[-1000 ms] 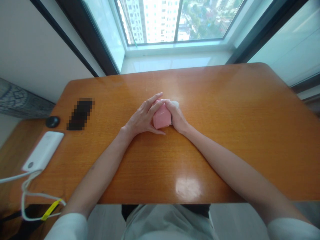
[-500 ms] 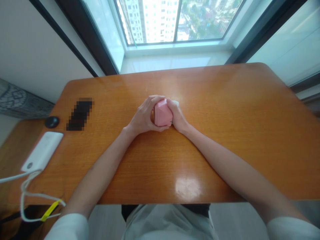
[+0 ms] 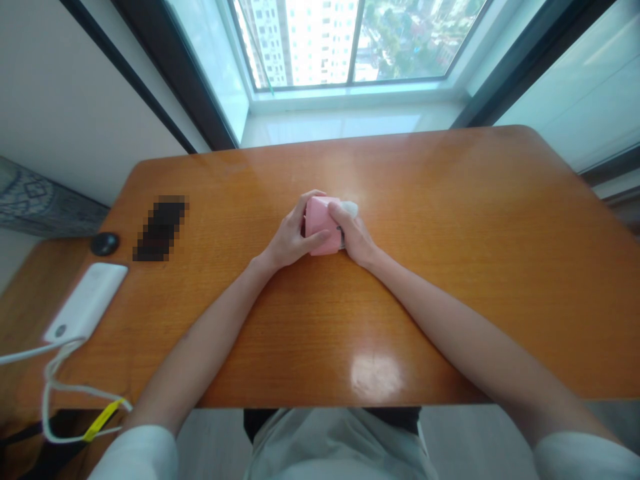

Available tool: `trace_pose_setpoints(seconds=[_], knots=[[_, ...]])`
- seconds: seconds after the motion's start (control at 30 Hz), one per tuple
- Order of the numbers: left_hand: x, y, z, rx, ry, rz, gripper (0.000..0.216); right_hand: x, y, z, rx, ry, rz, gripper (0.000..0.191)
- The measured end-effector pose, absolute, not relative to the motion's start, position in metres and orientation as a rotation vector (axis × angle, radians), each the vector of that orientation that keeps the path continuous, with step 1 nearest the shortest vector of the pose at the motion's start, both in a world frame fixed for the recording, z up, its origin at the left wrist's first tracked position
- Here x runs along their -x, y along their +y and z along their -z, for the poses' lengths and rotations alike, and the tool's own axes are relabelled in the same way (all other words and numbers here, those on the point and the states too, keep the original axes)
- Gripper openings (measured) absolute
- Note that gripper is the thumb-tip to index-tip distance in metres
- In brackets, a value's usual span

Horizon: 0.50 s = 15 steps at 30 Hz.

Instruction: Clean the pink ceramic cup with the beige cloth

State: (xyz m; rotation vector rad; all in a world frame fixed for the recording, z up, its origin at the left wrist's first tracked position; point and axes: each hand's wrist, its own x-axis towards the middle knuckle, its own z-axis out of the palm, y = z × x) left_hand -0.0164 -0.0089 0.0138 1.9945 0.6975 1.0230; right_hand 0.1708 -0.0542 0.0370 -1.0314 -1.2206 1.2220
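A small pink box-like object (image 3: 321,223) sits in the middle of the orange wooden table (image 3: 450,267), held between both hands. My left hand (image 3: 293,240) wraps its left side, fingers curled over the top and thumb across the front. My right hand (image 3: 353,235) grips the right side, fingers closed on it. A bit of white (image 3: 350,208) shows just behind the right fingers; I cannot make out what it is.
A white power bank (image 3: 85,301) with a white cable (image 3: 55,383) lies at the table's left edge. Beside it are a small black round object (image 3: 105,243) and a blurred dark rectangle (image 3: 160,228). A window sill runs behind the table.
The left fingers, stretched over the pink object a second ago, have curled round it. The object has been turned in the hands, showing a flatter face.
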Motion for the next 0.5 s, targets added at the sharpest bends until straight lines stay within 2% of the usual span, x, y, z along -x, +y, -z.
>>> trace_pose_setpoints(seconds=[0.13, 0.37, 0.5], knots=[[0.02, -0.008, -0.014, -2.181, 0.627, -1.157, 0.096, -0.171, -0.054, -0.036, 0.998, -1.235, -1.207, 0.066], [0.04, 0.003, -0.02, -2.669, 0.486, -1.056, 0.131, -0.17, -0.053, -0.038, 0.992, -1.186, -1.227, 0.064], [0.039, 0.003, -0.019, -2.67, 0.525, -1.091, 0.127, -0.17, -0.054, -0.042, 0.99, -1.189, -1.242, 0.064]])
